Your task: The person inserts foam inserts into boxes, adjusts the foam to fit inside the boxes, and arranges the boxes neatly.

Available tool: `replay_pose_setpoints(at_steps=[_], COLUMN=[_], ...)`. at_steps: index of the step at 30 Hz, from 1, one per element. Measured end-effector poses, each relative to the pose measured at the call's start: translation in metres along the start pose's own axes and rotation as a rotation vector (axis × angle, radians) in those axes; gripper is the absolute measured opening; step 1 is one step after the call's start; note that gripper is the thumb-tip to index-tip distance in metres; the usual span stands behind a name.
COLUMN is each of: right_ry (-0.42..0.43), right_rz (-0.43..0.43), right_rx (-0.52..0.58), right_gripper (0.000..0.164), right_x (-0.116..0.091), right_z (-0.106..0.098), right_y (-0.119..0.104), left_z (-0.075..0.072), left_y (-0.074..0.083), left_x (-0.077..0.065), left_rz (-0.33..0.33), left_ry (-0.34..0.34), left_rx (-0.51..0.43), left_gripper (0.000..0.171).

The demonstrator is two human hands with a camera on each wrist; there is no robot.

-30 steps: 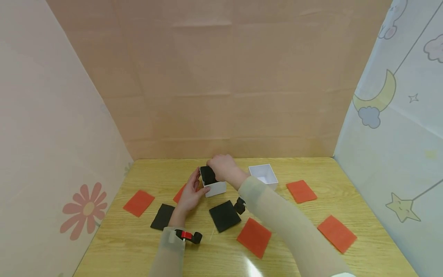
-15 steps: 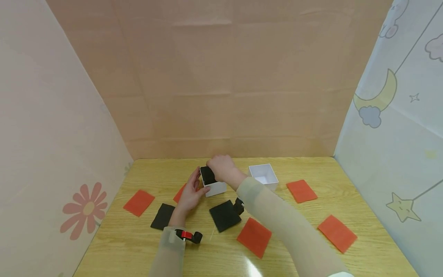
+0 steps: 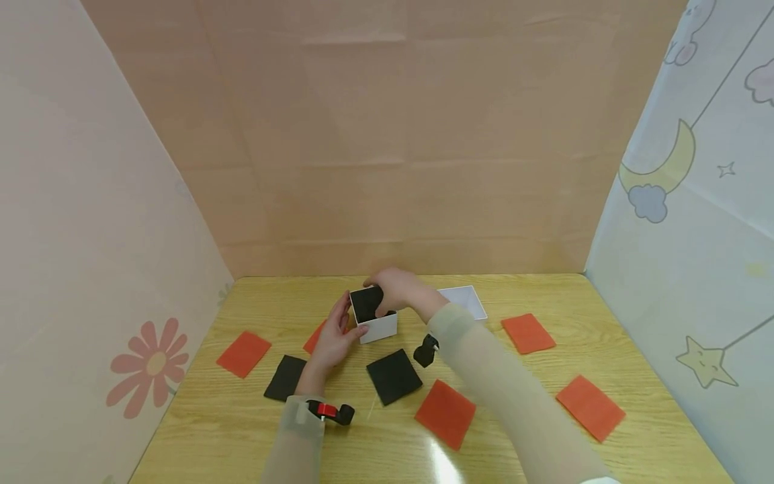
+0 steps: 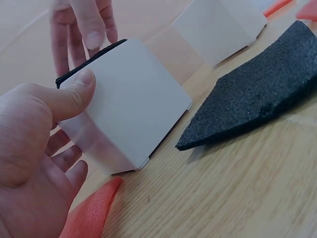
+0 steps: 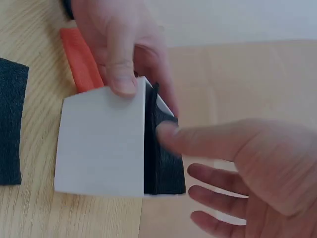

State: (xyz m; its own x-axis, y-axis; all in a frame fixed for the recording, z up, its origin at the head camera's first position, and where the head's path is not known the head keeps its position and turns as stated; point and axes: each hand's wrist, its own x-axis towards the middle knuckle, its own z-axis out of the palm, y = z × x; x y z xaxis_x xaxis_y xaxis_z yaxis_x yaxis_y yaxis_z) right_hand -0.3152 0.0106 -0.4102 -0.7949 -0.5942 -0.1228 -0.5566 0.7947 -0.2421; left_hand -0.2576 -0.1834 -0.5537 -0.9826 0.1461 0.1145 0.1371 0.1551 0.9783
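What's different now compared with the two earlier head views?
The right hand has shifted slightly right above the white box, uncovering more of the black sheet inside. The right sleeve now hides more of the other box. Whether anything was let go is unclear. The left hand still grips the white box; the loose red squares and black squares look unmoved.

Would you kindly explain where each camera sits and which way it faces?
Head: worn on the head, facing forward and down at the table; left hand, right hand and sleeves show.
Left wrist: worn there, facing the outside of the white box; both hands show partly.
Right wrist: worn there, facing that box and the black piece inside; both hands show partly.
Both wrist views share the white box and a red piece.
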Motion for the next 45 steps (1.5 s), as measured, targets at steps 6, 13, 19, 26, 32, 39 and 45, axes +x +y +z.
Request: replay_pose_setpoints(at_steps=[6, 13, 19, 26, 32, 39, 45], right_ry=[0.030, 0.033, 0.054, 0.067, 0.090, 0.129, 0.136], right_rz=[0.027, 0.058, 0.067, 0.067, 0.073, 0.079, 0.104], right_rx=[0.010, -0.088, -0.097, -0.107, -0.108, -0.090, -0.102], right_gripper=[0.047, 0.052, 0.053, 0.055, 0.050, 0.041, 0.039], right_x=[-0.001, -0.004, -0.007, -0.005, 0.000, 0.006, 0.011], right_z=[0.000, 0.011, 0.015, 0.015, 0.019, 0.026, 0.035], right_y=[0.011, 0.009, 0.007, 0.007, 0.007, 0.005, 0.005], left_z=[-0.001, 0.000, 0.003, 0.004, 0.006, 0.007, 0.002], left_y=[0.002, 0.003, 0.005, 0.034, 0.039, 0.033, 0.039], left_x=[0.000, -0.001, -0.002, -0.011, -0.015, -0.012, -0.014], left_rz=[0.006, -0.001, -0.027, -0.024, -0.021, -0.026, -0.004], left_ry=[0.005, 0.017, 0.025, 0.014, 0.024, 0.025, -0.008], left_rx=[0.005, 0.009, 0.014, -0.002, 0.005, 0.004, -0.003], left_gripper=[0.093, 0.093, 0.093, 0.091, 0.090, 0.090, 0.090])
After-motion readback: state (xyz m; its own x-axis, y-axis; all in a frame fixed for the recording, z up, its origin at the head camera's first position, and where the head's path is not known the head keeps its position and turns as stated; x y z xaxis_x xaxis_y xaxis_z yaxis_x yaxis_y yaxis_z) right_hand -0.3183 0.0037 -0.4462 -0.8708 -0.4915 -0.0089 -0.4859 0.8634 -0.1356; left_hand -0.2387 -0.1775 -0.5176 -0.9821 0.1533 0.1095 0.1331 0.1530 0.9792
